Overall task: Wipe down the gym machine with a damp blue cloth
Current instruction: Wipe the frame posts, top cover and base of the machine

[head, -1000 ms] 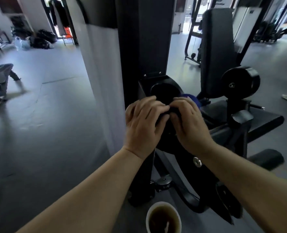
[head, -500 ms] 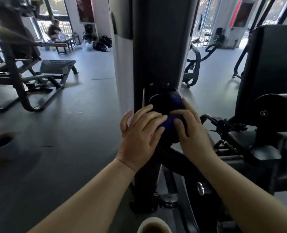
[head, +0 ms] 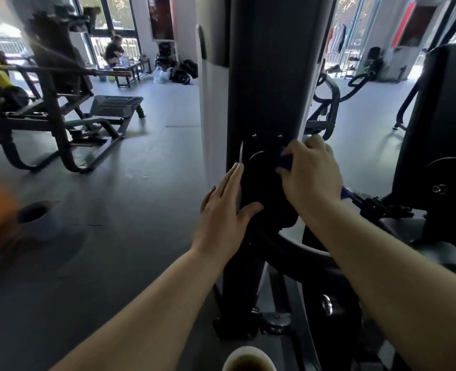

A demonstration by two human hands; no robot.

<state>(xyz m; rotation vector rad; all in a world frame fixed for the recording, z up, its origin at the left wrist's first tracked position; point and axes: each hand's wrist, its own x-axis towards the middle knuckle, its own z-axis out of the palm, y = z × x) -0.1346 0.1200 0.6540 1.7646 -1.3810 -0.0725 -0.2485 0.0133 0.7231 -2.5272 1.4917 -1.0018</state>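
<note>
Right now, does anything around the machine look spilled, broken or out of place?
Nothing looks spilled or damaged. One oddity: an open cup holding dark liquid sits right at the foot of the machine, below the arms. The right hand grips the blue cloth against the round black cover; the left hand lies flat beside it.

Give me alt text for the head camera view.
A right hand presses a blue cloth on a black gym machine's round pivot cover; the left hand rests flat beside it. Other machines stand behind.
</note>
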